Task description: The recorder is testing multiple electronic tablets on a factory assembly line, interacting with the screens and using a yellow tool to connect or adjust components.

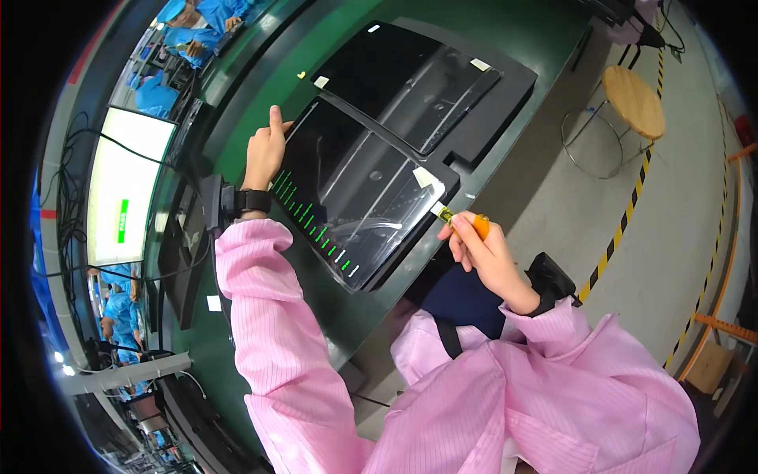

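Observation:
A dark glossy display panel (pixel 351 186) lies slanted on a black support, with small green marks lit along its near left edge. At its upper left edge is my left hand (pixel 266 154), one finger stretched up and the others curled by the rim, partly hidden. It appears to grip that edge. My right hand (pixel 483 253), closed, pinches a small yellow-orange handheld item (pixel 482 227) with a pale tip. That tip is close to the panel's right corner, beside a pale tab (pixel 425 177). Its exact kind is unclear.
Behind it lies a second dark panel (pixel 395 75) with pale tabs at its corners. A bright monitor (pixel 130 186) with cables stands left of the green table (pixel 217 265). A round wooden stool (pixel 634 101) stands right. Other people in blue (pixel 201 28) work at upper left.

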Action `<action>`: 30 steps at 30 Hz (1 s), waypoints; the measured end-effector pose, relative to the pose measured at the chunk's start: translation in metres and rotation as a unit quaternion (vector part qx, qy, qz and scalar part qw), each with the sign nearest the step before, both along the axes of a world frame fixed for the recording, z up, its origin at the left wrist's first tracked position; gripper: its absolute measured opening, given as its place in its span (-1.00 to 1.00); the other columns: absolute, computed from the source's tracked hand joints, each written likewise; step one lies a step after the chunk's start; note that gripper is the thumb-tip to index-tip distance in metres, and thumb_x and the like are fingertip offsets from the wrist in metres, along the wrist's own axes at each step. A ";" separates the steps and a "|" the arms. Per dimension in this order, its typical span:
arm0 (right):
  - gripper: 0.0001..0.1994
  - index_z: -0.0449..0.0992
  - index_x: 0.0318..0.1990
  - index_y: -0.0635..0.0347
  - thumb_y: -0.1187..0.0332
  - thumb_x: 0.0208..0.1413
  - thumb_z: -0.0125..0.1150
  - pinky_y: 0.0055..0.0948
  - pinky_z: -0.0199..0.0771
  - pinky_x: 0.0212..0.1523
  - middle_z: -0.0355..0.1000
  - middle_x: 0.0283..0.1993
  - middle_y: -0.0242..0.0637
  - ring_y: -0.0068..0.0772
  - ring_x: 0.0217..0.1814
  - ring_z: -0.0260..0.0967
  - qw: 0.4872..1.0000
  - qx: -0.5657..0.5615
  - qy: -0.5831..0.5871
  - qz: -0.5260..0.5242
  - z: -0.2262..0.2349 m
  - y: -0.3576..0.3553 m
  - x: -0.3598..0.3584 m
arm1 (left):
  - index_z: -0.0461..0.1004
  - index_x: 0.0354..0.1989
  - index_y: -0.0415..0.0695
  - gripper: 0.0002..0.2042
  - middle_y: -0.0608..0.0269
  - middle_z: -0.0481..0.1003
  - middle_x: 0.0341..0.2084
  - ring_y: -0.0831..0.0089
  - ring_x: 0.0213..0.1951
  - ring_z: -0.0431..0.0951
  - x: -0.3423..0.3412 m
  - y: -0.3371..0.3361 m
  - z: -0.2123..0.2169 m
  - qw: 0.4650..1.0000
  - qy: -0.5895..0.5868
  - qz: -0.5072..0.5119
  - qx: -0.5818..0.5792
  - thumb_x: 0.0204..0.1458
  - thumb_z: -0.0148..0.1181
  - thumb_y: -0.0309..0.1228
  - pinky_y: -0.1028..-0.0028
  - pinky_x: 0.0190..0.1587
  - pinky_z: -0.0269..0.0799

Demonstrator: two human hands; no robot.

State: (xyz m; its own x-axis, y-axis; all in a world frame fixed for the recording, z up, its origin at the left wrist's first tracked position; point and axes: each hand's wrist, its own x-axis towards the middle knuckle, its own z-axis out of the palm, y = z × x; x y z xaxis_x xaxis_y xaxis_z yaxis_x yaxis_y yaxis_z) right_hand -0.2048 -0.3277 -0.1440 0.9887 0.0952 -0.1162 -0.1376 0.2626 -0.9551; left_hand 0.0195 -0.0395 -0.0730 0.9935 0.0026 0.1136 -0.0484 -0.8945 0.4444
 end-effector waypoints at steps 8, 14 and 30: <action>-0.61 0.47 -0.39 0.29 0.21 0.29 -0.22 -0.69 0.08 -0.68 0.22 -0.72 -0.48 -0.75 -0.76 0.07 1.000 0.007 -0.007 -0.030 -0.004 -0.001 0.003 | 0.57 -0.21 -0.18 -0.28 -0.10 0.54 -0.44 0.01 -0.22 0.51 0.001 -0.005 -0.002 1.000 -0.003 0.004 0.001 0.16 -0.48 0.16 0.28 -0.06 0.32; -0.61 0.48 -0.37 0.29 0.19 0.29 -0.21 -0.63 0.15 -0.67 0.26 -0.76 -0.40 -0.65 -0.77 0.15 0.998 -0.062 -0.017 0.028 0.018 0.004 0.019 | 0.56 -0.21 -0.18 -0.35 -0.10 0.54 -0.41 0.00 -0.23 0.52 -0.006 0.007 0.005 0.999 -0.015 0.023 -0.017 0.17 -0.38 0.12 0.26 -0.07 0.32; -0.90 0.30 -0.22 0.19 0.40 0.23 -0.15 -0.68 0.07 -0.41 0.16 -0.46 -0.47 -0.70 -0.46 0.05 0.974 -0.135 -0.068 -0.167 0.031 -0.085 0.038 | 0.44 -0.17 -0.43 -0.63 -0.25 0.44 -0.13 -0.09 0.00 0.42 -0.177 -0.156 -0.014 0.954 -0.160 -0.244 0.073 -0.19 0.26 -0.48 0.13 0.06 0.34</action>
